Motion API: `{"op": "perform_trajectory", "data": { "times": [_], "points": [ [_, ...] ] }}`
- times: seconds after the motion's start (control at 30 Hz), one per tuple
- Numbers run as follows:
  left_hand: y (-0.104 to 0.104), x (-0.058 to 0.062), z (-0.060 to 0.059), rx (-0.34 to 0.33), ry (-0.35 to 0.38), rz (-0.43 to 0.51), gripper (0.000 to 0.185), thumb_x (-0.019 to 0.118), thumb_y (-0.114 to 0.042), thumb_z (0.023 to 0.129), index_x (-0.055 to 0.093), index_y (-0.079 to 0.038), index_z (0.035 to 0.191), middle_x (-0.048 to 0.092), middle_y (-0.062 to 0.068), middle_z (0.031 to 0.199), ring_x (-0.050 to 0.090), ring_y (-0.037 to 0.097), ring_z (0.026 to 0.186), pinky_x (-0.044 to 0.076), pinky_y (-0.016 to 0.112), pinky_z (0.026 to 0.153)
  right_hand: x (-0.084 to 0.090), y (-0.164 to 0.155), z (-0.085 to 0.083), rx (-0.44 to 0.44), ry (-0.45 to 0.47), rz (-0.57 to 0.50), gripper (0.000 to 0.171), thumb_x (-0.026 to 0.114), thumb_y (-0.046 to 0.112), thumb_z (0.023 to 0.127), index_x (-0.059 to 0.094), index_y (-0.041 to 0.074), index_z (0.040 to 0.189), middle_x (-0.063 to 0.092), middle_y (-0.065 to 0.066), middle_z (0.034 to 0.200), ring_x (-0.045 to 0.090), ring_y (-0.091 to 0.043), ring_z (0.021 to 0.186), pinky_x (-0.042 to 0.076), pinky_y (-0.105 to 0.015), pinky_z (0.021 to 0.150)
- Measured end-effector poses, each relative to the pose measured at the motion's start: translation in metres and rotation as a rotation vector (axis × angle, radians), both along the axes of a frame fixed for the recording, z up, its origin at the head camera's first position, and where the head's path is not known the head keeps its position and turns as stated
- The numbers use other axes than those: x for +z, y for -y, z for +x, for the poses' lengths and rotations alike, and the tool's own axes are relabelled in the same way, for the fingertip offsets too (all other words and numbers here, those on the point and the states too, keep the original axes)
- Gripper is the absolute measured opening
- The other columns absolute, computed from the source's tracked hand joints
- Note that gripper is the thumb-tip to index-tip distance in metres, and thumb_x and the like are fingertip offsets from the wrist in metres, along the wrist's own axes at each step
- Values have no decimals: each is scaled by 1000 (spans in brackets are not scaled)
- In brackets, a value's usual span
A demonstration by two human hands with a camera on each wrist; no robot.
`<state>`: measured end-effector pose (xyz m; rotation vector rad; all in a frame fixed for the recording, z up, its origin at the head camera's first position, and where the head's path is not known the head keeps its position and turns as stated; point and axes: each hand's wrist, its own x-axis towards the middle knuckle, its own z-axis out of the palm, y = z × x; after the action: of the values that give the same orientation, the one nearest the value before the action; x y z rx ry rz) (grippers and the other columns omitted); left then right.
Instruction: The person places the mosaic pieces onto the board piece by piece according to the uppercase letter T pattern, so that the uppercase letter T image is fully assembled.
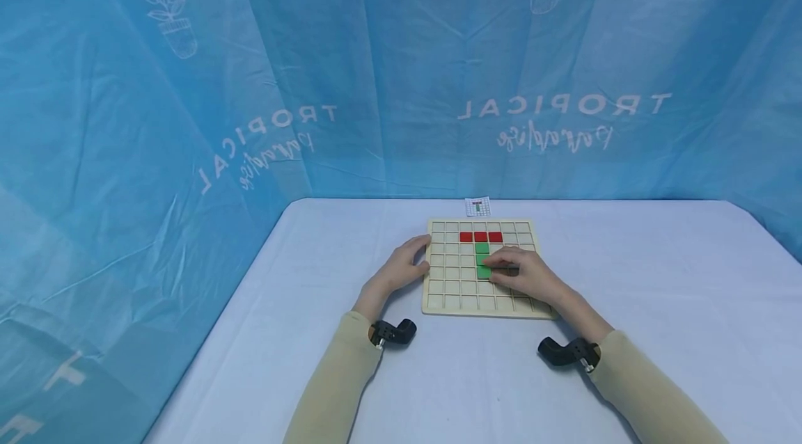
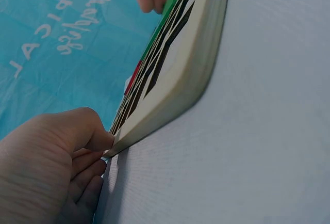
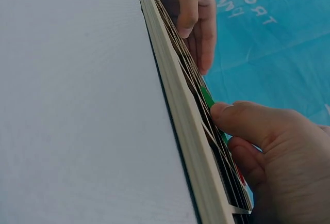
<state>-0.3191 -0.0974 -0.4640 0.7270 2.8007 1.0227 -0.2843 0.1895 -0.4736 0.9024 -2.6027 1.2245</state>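
A pale wooden grid board point(image 1: 451, 285) lies on the table. Three red tiles point(image 1: 480, 237) sit side by side in one of its upper rows. Below the middle one, green tiles point(image 1: 482, 248) run down in a column. My left hand point(image 1: 401, 268) holds the board's left edge, its thumb point(image 2: 98, 137) at the rim with the other fingers beside and below. My right hand point(image 1: 525, 273) reaches in from the right. Its thumb and fingertips pinch the lowest green tile point(image 3: 207, 96), whose far side is partly hidden by the thumb.
Just behind the board lies a small printed card point(image 1: 478, 207) with a red and green grid pattern. A white cloth covers the table point(image 1: 351, 242). Blue printed curtains point(image 1: 413, 68) hang behind and to the left. Each wrist wears a black camera mount point(image 1: 393, 333).
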Motion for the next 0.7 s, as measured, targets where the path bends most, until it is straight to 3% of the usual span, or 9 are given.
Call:
{"op": "perform_trajectory", "data": {
  "times": [0.2,0.3,0.53,0.7],
  "points": [
    [0,2,1,-2,-3,6,62,54,-11,86,34,-3,145,35,10,148,28,22,138,22,31,113,-2,-1,0,11,-10,-5,29,73,15,83,70,11,111,66,5,106,59,-14,98,51,-34,85],
    [-1,2,2,-4,-4,-1,62,54,-11,86,34,-3,145,36,10,148,28,22,138,22,31,113,-1,-3,1,-18,38,-42,29,73,18,83,70,12,111,66,4,107,60,-14,98,52,-33,86],
    [-3,2,0,-5,-13,-10,63,53,-12,86,34,-3,145,36,10,148,28,22,138,22,31,113,10,-8,1,-123,209,-290,37,66,27,89,65,5,118,63,-6,117,59,-17,105,50,-24,88],
    [-2,1,-1,-4,-10,-16,63,53,-12,86,34,-3,145,35,10,148,28,22,138,22,32,113,20,-20,-2,-203,273,-428,47,60,34,92,59,0,125,60,-11,123,55,-8,110,46,-16,90]
  ]
}}
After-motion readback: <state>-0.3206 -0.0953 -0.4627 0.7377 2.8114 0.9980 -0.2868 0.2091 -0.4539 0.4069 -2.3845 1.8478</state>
